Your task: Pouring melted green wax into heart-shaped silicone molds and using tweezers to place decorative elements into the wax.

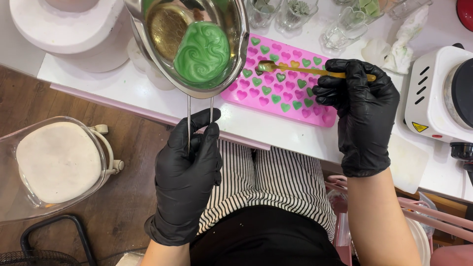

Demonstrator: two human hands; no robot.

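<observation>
My left hand (189, 170), in a black glove, grips the wire handle of a steel melting pot (148, 44) held tilted above the table edge. A pool of swirled green liquid (203, 53) lies inside it. My right hand (362, 106), also gloved in black, holds a small golden spoon (290, 69) over a pink silicone mould (281, 83) with many heart-shaped cavities. Some hearts are filled green, others are bare pink. The spoon's bowl hovers near the mould's upper left part, close to the pot's rim.
A white hot plate (438, 93) stands at the right. Small glass cups (345, 27) line the table's far edge beside crumpled tissue (394, 47). A white round object (69, 29) sits at the left. Below, a transparent chair with a white cushion (56, 162) stands on the wooden floor.
</observation>
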